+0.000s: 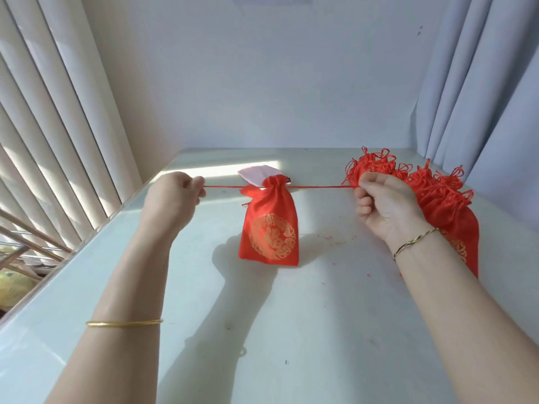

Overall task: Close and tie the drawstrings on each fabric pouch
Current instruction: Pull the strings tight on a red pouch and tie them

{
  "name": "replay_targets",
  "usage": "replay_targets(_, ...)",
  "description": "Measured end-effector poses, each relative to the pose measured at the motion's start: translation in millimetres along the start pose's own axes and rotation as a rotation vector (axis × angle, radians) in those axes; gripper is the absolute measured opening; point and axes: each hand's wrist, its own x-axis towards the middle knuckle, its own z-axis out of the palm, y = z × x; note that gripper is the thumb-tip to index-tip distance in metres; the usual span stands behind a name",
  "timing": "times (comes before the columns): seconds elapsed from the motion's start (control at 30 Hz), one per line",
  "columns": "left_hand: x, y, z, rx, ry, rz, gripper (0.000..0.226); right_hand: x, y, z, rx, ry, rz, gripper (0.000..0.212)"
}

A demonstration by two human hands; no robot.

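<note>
Both hands, left hand (pixel 175 193) and right hand (pixel 385 205), pinch the taut drawstring (pixel 318 186); red pouch (pixel 269 225) looks light, floppy, so grab cord ends.

Bright window sidelight, wide-angle edge distortion
</note>
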Motion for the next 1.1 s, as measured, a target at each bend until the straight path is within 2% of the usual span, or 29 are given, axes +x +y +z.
replay_targets(0.07,-1,7,2,-0.276,0.062,-0.132,0.036,0,-2,0,0.044,0.088,-0.053,0.026)
replay_targets(0.13,-5,19,2,-0.656,-0.021,-0.227,0.036,-2,-6,3,0.042,0.107,-0.105,0.025)
replay_targets(0.23,-12,38,-4,-1.133,-0.266,-0.161,0.039,-13,-17,10,0.0,0.015,-0.162,0.021)
replay_targets(0.3,-18,51,-6,-1.243,-0.371,-0.105,0.039,-26,-28,17,-0.01,-0.068,-0.216,0.017)
replay_targets(0.4,-31,71,-4,-1.095,-0.462,-0.027,0.034,-50,-43,32,0.011,-0.22,-0.303,0.013)
replay_targets(0.5,-43,80,-3,-0.805,-0.587,0.105,0.02,-73,-52,44,-0.005,-0.358,-0.365,0.012)
replay_targets(0.57,-50,83,-2,-0.583,-0.649,0.19,0.02,-83,-53,49,-0.032,-0.424,-0.403,0.011)
replay_targets(0.63,-54,85,0,-0.479,-0.681,0.234,0.015,-87,-52,51,-0.053,-0.465,-0.422,0.011)
replay_targets(0.77,-53,86,3,-0.546,-0.641,0.217,0.018,-83,-46,52,-0.099,-0.422,-0.389,0.003)
replay_targets(0.83,-50,85,3,-0.604,-0.591,0.191,0.022,-77,-44,49,-0.164,-0.356,-0.323,0.008)
replay_targets(0.97,-46,82,3,-0.643,-0.538,0.173,0.023,-75,-39,47,-0.272,-0.507,-0.175,0.021)
replay_targets(1.1,-44,81,5,-0.598,-0.386,0.172,0.019,-76,-35,50,-0.319,-0.536,-0.243,0.016)
